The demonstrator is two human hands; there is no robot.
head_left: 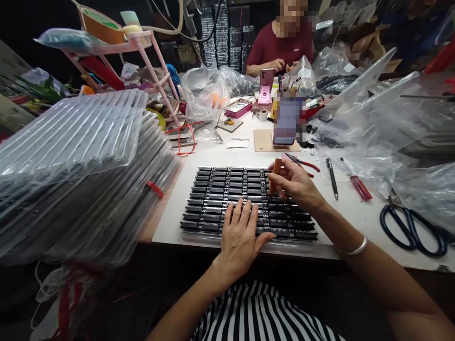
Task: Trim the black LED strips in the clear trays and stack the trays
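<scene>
Rows of black toothed strips (213,196) lie side by side in a clear plastic tray (202,235) at the table's front edge. My left hand (240,237) rests flat on the lower middle rows, its fingers stretched out and the thumb spread to the right. Over the upper right part of the rows, my right hand (296,182) is closed round an orange-brown block (275,176), which stands roughly upright between thumb and fingers. The block's lower end is close to the strips; whether it touches them I cannot tell.
Stacked clear trays (81,142) rise at the left beside a pink rack (156,52). On the right lie pliers (305,163), a pen (332,179), a screwdriver (359,184) and scissors (408,227). A phone (286,121) stands behind the strips; a person (280,47) sits opposite.
</scene>
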